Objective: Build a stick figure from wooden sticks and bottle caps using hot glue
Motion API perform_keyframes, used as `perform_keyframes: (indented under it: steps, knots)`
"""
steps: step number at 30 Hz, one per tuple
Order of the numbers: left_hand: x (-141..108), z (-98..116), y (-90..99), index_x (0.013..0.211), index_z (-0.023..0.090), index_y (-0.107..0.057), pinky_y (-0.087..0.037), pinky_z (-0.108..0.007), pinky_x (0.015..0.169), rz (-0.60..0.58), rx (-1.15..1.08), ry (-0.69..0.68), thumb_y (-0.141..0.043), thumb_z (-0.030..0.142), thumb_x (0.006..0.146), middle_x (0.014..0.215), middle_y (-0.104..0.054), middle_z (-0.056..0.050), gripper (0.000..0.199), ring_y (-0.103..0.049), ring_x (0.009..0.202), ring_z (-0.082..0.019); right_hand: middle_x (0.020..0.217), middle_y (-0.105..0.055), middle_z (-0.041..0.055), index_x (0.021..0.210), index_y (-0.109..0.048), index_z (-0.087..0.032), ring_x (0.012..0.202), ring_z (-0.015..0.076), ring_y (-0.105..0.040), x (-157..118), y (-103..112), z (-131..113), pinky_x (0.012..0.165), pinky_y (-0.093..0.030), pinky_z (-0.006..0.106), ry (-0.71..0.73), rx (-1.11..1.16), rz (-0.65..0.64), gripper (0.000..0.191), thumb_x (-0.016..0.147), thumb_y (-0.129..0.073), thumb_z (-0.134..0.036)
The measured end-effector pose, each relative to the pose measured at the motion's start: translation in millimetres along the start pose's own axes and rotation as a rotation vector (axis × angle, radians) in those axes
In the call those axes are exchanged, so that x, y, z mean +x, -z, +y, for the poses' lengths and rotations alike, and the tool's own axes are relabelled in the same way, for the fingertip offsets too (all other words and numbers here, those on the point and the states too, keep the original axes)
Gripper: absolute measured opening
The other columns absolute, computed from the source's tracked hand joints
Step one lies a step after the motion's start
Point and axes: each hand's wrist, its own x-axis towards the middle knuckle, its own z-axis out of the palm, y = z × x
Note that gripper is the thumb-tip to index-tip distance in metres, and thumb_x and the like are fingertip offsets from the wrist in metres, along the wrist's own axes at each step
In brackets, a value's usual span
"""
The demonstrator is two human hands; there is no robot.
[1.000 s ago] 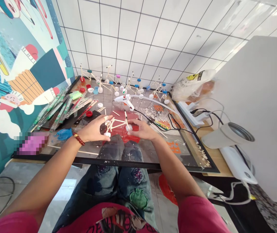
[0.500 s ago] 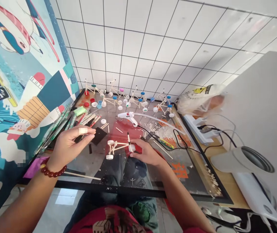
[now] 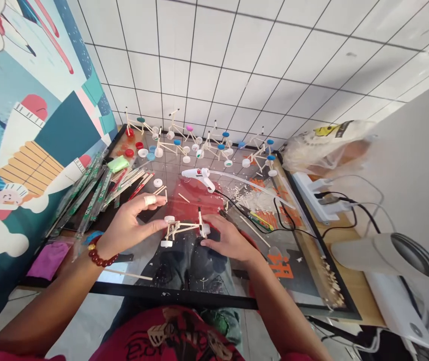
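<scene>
A small tricycle model (image 3: 188,228) of pale wooden sticks, with white bottle-cap wheels and a black-tipped upright, stands at the middle of the glass table. My right hand (image 3: 230,238) grips its front wheel between thumb and fingers, partly hiding that wheel. At the model's rear end is my left hand (image 3: 130,228), its thumb and fingers apart and a bandage round one finger. The left thumb tip lies close to the far rear wheel (image 3: 169,219); whether they touch I cannot tell. Short cut sticks lie just beyond the left fingertips.
A white glue gun (image 3: 198,174) lies beyond the model, its black cord running right. Several finished stick models (image 3: 220,146) line the back edge. Stick bundles and green-printed wrappers (image 3: 90,193) lie left. A power strip (image 3: 314,198) and a white lamp-like cone (image 3: 372,253) are at right.
My left hand has moved right to the model's rear end, and its thumb and fingers have spread apart. My right hand keeps its hold on the front wheel. The view has shifted slightly.
</scene>
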Motion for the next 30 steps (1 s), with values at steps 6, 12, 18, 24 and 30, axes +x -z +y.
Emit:
perform_keyframes:
  steps: [6,12,18,24,30]
  knots:
    - [-35.2,-23.2,-6.2,0.147,0.03,-0.049,-0.047,-0.049,0.117,-0.179,0.267,-0.006,-0.083,0.04,0.074,0.147,-0.057,-0.01,0.082,-0.055,0.136,-0.033,0.143,-0.06,0.0133,0.148,-0.048,-0.026,0.131,0.0308,-0.058,0.5,-0.9,-0.7,0.112,-0.046,0.049,-0.036,-0.005,-0.017,0.076,0.08,-0.081,-0.036]
    - [-39.8,-33.0,-18.1,0.154,0.033,-0.037,-0.045,-0.052,0.118,-0.253,0.319,-0.021,-0.082,0.029,0.073,0.153,-0.049,-0.01,0.093,-0.049,0.141,-0.035,0.144,-0.059,0.0136,0.148,-0.047,-0.026,0.131,0.031,-0.058,-0.5,-2.4,1.9,0.114,-0.044,0.05,-0.046,0.002,-0.007,0.079,0.078,-0.082,-0.037]
    - [-35.3,-43.3,-22.4,0.157,0.031,-0.031,-0.041,-0.053,0.121,-0.264,0.305,-0.002,-0.083,0.027,0.072,0.157,-0.044,-0.012,0.099,-0.045,0.145,-0.035,0.145,-0.059,0.0134,0.15,-0.046,-0.026,0.132,0.031,-0.058,-1.9,-3.0,6.1,0.114,-0.045,0.049,-0.038,-0.01,-0.005,0.082,0.077,-0.083,-0.038]
    - [-36.5,-49.6,-26.4,0.156,0.029,-0.032,-0.038,-0.052,0.123,-0.246,0.293,0.033,-0.084,0.029,0.071,0.158,-0.043,-0.013,0.1,-0.041,0.147,-0.035,0.146,-0.058,0.0136,0.149,-0.047,-0.026,0.135,0.0321,-0.056,-2.1,-0.9,4.8,0.115,-0.044,0.051,-0.052,-0.008,-0.01,0.083,0.076,-0.084,-0.036]
    - [-40.3,-50.3,-28.0,0.157,0.027,-0.029,-0.036,-0.053,0.123,-0.259,0.291,0.052,-0.084,0.03,0.071,0.16,-0.038,-0.015,0.102,-0.038,0.149,-0.036,0.147,-0.057,0.0143,0.15,-0.047,-0.025,0.136,0.0332,-0.055,0.3,-2.9,3.0,0.116,-0.044,0.052,-0.075,0.001,-0.016,0.084,0.075,-0.084,-0.034]
